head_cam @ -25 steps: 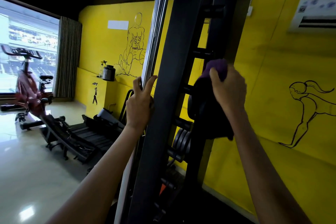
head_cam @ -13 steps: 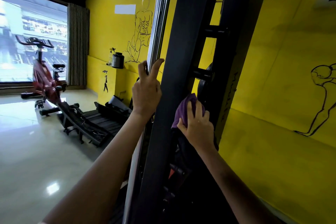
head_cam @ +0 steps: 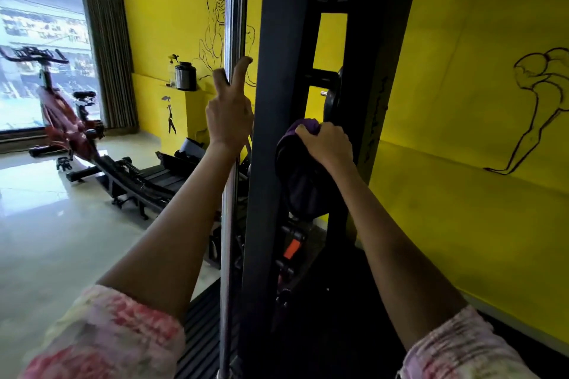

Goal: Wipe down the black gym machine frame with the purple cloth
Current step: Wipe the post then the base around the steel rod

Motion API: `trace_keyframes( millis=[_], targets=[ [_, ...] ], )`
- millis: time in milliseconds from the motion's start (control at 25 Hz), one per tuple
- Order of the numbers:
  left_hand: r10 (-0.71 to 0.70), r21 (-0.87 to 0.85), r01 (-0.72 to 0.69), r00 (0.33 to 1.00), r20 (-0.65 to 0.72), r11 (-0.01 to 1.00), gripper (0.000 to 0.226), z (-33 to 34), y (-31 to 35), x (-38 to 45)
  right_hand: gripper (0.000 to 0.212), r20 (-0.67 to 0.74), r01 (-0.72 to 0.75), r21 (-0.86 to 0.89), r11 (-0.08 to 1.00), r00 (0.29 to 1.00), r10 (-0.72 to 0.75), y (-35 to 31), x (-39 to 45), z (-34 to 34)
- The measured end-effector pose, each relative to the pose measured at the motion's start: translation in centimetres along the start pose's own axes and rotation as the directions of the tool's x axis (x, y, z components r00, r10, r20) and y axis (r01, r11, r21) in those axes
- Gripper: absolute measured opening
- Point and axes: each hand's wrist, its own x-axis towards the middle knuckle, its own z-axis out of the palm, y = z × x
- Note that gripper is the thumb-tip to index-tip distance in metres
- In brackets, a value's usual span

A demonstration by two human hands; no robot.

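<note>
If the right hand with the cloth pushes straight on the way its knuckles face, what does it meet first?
Probably the weight plate. The right hand grips the cloth between the two frame uprights, knuckles facing up and away, and the plate hangs just above them. Depth is unclear; it could pass in front of the plate.

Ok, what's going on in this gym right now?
A person is wiping a black machine frame. The right hand grips a purple cloth between the frame's two uprights, beside a weight plate. The left hand holds the chrome bar alongside, two fingers raised.
</note>
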Motion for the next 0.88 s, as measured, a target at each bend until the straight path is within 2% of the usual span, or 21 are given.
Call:
trace_keyframes(
  millis=[160, 360, 560, 680, 760, 840, 880],
  targets=[
    [0.022, 0.01, -0.021, 0.999, -0.047, 1.0, 0.064, 0.7, -0.7, 0.2, 0.063, -0.018, -0.034, -0.016, 0.999, 0.999, 0.034, -0.2, -0.2, 0.1],
    [0.133, -0.012, -0.137, 0.975, -0.179, 0.99, 0.066, 2.0, -1.7, 0.5, 0.063, -0.06, -0.069, 0.033, 0.997, 0.996, 0.071, 0.2, -0.9, 0.3],
    [0.108, -0.045, -0.115, 0.985, -0.138, 0.992, 0.058, 1.8, -1.8, 0.1, 0.059, -0.04, -0.088, 0.138, 0.986, 0.995, 0.094, 0.6, -1.5, 0.4],
    [0.088, 0.004, -0.088, 0.993, -0.081, 0.996, 0.056, 1.6, -1.4, -0.4, 0.058, 0.003, -0.122, 0.18, 0.976, 0.992, 0.123, 0.4, -1.8, 0.0],
    [0.075, 0.055, -0.07, 0.992, -0.102, 0.996, 0.054, 1.6, -1.2, -1.0, 0.059, 0.033, -0.144, 0.203, 0.969, 0.99, 0.14, 0.4, -2.0, -0.3],
    [0.197, 0.145, -0.166, 0.951, -0.237, 0.976, 0.044, 2.0, -1.3, -2.9, 0.055, 0.055, -0.15, 0.242, 0.959, 0.988, 0.141, 0.8, -2.4, -0.6],
    [0.312, 0.14, -0.284, 0.915, -0.256, 0.948, 0.036, 2.3, -1.4, -4.4, 0.052, 0.057, -0.148, 0.278, 0.949, 0.989, 0.137, 1.0, -2.8, -0.8]
  ],
)
